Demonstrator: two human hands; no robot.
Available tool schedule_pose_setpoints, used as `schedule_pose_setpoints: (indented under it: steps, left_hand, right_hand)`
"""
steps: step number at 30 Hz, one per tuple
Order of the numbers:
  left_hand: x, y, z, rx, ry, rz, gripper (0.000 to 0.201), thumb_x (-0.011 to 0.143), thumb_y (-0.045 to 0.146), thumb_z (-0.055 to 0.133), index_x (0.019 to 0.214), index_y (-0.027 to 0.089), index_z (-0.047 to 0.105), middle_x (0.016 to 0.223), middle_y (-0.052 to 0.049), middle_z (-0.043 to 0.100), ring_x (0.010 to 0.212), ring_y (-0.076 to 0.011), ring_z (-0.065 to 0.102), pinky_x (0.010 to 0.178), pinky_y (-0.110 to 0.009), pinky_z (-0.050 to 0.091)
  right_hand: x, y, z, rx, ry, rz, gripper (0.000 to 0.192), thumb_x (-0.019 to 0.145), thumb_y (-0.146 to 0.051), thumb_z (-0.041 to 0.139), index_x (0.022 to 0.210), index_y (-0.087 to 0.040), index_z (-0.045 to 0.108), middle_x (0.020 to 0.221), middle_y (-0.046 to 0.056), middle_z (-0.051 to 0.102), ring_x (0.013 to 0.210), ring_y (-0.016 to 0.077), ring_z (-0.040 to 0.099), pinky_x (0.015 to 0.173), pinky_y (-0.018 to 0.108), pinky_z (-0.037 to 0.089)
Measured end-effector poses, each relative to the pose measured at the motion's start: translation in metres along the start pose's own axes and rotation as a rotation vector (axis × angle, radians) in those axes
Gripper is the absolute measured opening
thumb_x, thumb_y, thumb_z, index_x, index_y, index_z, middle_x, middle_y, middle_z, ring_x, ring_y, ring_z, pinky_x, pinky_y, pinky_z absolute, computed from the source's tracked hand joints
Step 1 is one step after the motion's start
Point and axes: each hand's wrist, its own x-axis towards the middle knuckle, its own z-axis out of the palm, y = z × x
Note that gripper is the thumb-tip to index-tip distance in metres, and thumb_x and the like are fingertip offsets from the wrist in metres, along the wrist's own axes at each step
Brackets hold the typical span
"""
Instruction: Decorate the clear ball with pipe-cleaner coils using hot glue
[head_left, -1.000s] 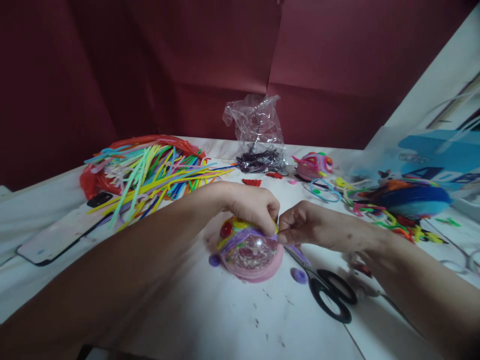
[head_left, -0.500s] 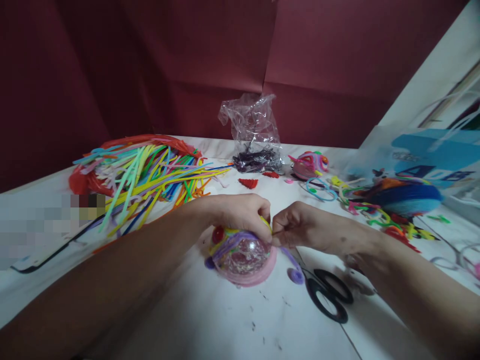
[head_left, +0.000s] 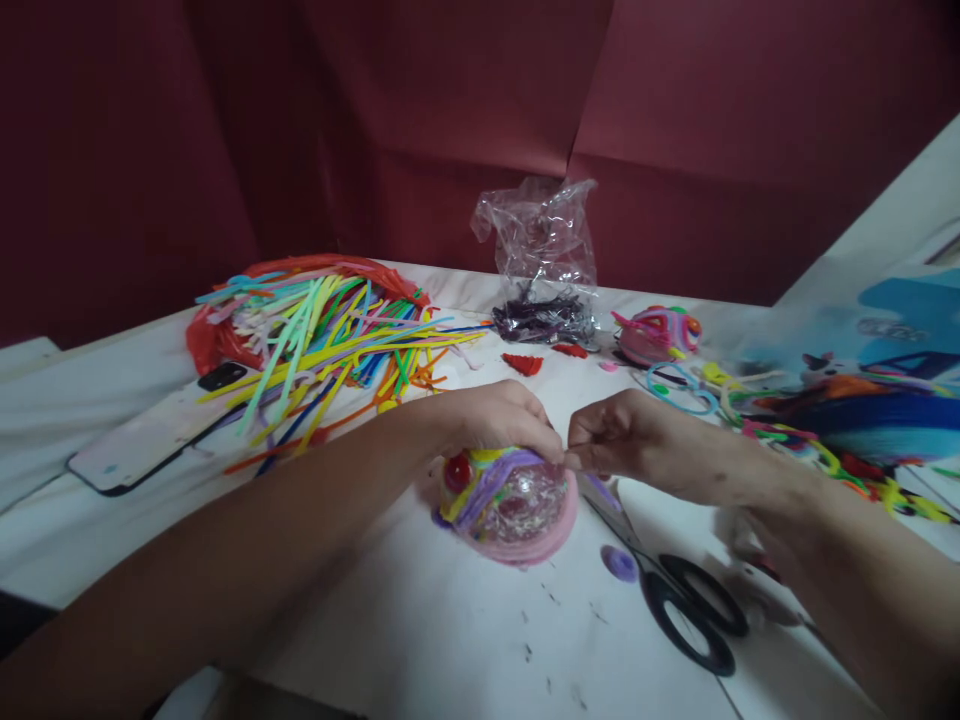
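A clear glittery ball (head_left: 514,505) wrapped in pink, purple and yellow pipe cleaners rests on the white table (head_left: 420,620). My left hand (head_left: 491,420) lies over its top, fingers pressing on the wrapping. Just to its right, my right hand (head_left: 626,440) pinches the end of a thin pipe cleaner at the ball's upper right edge. Both hands' fingertips nearly meet there. A red button (head_left: 456,472) sits on the ball's left side.
Black-handled scissors (head_left: 686,605) and a purple coil (head_left: 619,562) lie right of the ball. A heap of coloured pipe cleaners (head_left: 330,335) and a phone (head_left: 154,440) are at left. A plastic bag (head_left: 544,260), another wrapped ball (head_left: 656,335) and bent pieces (head_left: 825,440) sit behind.
The view has shifted, so everything sits a little further right. Both hands stay on the ball, working the pipe cleaner at its upper right edge.
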Motion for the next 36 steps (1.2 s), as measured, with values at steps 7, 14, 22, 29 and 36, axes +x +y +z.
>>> schedule_pose_setpoints:
  steps: [7, 14, 22, 29, 36]
  left_hand:
    - [-0.009, 0.000, 0.002, -0.027, 0.047, -0.009, 0.024, 0.055, 0.028, 0.062, 0.076, 0.017, 0.062, 0.063, 0.003, 0.056, 0.063, -0.0128, 0.053, 0.053, -0.020, 0.039]
    - [-0.014, -0.001, 0.002, -0.049, 0.062, -0.018, 0.026, 0.054, 0.025, 0.060, 0.079, 0.017, 0.060, 0.066, 0.003, 0.057, 0.066, -0.0137, 0.055, 0.052, -0.020, 0.039]
    - [-0.020, -0.004, 0.006, -0.043, 0.091, -0.012, 0.031, 0.053, 0.025, 0.060, 0.083, 0.018, 0.059, 0.073, 0.001, 0.059, 0.068, -0.0153, 0.055, 0.053, -0.021, 0.040]
    - [-0.023, -0.003, 0.008, -0.012, 0.114, 0.009, 0.029, 0.053, 0.025, 0.058, 0.081, 0.018, 0.059, 0.072, 0.001, 0.059, 0.068, -0.0154, 0.055, 0.050, -0.021, 0.039]
    - [-0.021, -0.004, 0.011, -0.010, 0.147, 0.001, 0.030, 0.053, 0.026, 0.058, 0.082, 0.018, 0.059, 0.070, 0.002, 0.058, 0.064, -0.0145, 0.055, 0.049, -0.021, 0.038]
  right_hand:
    - [0.008, -0.003, -0.004, 0.027, -0.136, -0.016, 0.044, 0.073, -0.052, 0.061, 0.061, -0.010, 0.051, 0.056, -0.003, 0.032, 0.053, 0.0071, 0.025, 0.048, 0.018, 0.022]
    - [0.005, -0.009, 0.000, 0.077, -0.149, -0.015, 0.030, 0.073, -0.038, 0.057, 0.063, -0.010, 0.052, 0.056, -0.003, 0.035, 0.053, 0.0067, 0.027, 0.048, 0.017, 0.023]
    - [0.005, -0.013, 0.002, 0.102, -0.165, 0.016, 0.024, 0.069, -0.032, 0.052, 0.058, -0.011, 0.048, 0.056, -0.003, 0.034, 0.052, 0.0066, 0.026, 0.048, 0.018, 0.022]
    - [0.003, -0.020, 0.004, 0.097, -0.142, 0.058, 0.025, 0.065, -0.034, 0.053, 0.056, -0.011, 0.051, 0.052, -0.003, 0.031, 0.048, 0.0052, 0.022, 0.042, 0.018, 0.018]
    - [0.002, -0.020, 0.012, 0.159, -0.026, 0.155, 0.026, 0.061, -0.035, 0.054, 0.051, -0.013, 0.046, 0.044, -0.004, 0.032, 0.040, 0.0045, 0.025, 0.037, 0.017, 0.020]
